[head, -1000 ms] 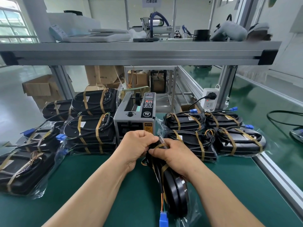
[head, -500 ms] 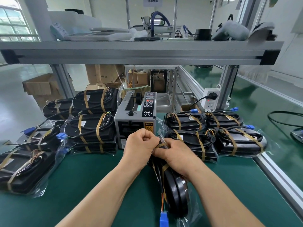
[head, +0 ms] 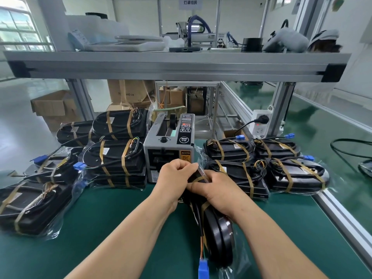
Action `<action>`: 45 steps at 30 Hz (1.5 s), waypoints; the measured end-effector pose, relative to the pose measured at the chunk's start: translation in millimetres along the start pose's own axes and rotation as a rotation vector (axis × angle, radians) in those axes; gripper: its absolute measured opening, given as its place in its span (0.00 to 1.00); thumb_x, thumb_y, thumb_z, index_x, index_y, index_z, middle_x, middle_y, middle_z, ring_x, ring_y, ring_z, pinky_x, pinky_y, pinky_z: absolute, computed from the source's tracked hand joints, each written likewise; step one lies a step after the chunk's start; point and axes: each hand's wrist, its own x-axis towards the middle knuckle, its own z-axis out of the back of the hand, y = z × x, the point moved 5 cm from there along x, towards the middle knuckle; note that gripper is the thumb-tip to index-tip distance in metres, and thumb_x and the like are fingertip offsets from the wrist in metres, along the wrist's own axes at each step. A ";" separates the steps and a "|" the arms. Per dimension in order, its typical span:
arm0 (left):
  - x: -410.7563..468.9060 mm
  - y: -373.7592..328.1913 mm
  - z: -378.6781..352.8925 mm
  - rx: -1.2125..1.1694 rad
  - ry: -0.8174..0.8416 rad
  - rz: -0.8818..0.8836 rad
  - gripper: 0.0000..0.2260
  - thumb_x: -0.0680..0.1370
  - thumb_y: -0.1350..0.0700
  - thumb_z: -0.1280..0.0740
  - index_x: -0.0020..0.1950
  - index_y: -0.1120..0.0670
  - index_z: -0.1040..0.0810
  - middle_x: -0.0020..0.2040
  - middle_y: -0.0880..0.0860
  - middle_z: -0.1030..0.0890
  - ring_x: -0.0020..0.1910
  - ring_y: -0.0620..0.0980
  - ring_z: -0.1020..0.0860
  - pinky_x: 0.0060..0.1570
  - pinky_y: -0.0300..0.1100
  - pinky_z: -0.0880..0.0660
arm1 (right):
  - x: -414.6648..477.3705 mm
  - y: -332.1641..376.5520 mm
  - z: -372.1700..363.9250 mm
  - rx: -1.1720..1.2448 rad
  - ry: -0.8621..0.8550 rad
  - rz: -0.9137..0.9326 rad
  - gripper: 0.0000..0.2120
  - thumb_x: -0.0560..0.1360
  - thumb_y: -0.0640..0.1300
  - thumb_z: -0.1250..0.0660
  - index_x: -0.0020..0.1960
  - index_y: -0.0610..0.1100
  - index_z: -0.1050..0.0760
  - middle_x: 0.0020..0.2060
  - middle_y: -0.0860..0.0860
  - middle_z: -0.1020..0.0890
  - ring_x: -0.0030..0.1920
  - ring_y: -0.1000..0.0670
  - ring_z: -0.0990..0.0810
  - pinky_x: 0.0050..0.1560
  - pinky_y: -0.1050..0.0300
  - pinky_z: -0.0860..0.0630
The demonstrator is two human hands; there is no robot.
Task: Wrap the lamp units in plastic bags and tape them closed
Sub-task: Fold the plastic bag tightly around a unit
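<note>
Holding the lamp unit (head: 219, 236) on its edge on the green bench (head: 100, 228), we have it just in front of the tape dispenser (head: 169, 150), with finished bundles lying well apart to either side. Our left hand (head: 177, 178) is at the unit's far end, its fingers (head: 187, 168) curled tight, and it seems to be pinching the tan tape strip (head: 198, 179) against the gathered plastic bag (head: 233, 266). Our right hand (head: 217, 190) wraps over the same end, fingers curled round the black body and pressing the film down.

We judge the unit to be stiff and fairly weighty for its size: a hard black housing that will not give. The bag, by contrast, is thin and slick, so it will slide over the shell and bunch up unless it is pulled snug. The loose cable ending in the blue connector (head: 203, 267) trails out toward us and could snag or tug.

The best hold, we think, is on the housing's solid rim through the film, never on the wires. The tape wants firm smoothing along its length, since wrinkled plastic beneath it may let it lift.
</note>
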 end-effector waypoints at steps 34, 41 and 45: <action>-111.7 -61.0 11.5 0.175 0.075 -0.662 0.08 0.75 0.58 0.30 0.45 0.44 0.16 0.47 0.43 0.18 0.51 0.44 0.19 0.52 0.37 0.24 | -87.6 51.3 6.5 -0.005 -0.221 0.265 0.15 0.64 0.47 0.28 0.50 0.49 0.23 0.42 0.48 0.15 0.43 0.45 0.17 0.48 0.45 0.18; -137.8 -47.8 15.8 0.077 0.155 -0.751 0.08 0.78 0.52 0.39 0.48 0.50 0.20 0.45 0.49 0.19 0.47 0.49 0.20 0.47 0.35 0.25 | -106.8 36.5 2.5 0.131 -0.141 0.276 0.34 0.61 0.60 0.30 0.67 0.60 0.27 0.56 0.57 0.16 0.56 0.58 0.18 0.56 0.57 0.22; -137.4 -38.1 16.4 0.010 0.149 -0.677 0.06 0.78 0.49 0.41 0.50 0.46 0.25 0.42 0.53 0.20 0.44 0.53 0.21 0.46 0.45 0.22 | -105.4 42.3 6.2 -0.037 -0.201 0.234 0.18 0.72 0.62 0.33 0.54 0.51 0.20 0.46 0.54 0.16 0.47 0.55 0.19 0.50 0.54 0.22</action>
